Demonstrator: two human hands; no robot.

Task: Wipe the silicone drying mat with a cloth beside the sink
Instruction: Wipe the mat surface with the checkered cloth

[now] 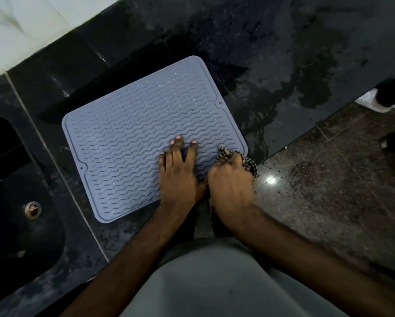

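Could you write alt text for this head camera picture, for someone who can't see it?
Seen from above, a person's left hand presses flat on a blue-grey ribbed silicone mat on a wet black counter, while the right hand grips a bunched checked cloth at the mat's near right corner. A dark sink lies left.

Matt ribbed silicone mat [132, 133]; glossy wet stone counter [283, 53]; checked cloth [249, 162].

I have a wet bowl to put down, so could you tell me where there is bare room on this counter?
Bare, though wet, counter lies right of the mat, between the back wall and the front edge. The mat's far and left ridges are free too. Its near right corner is crowded: left hand flat, right hand gripping the cloth.
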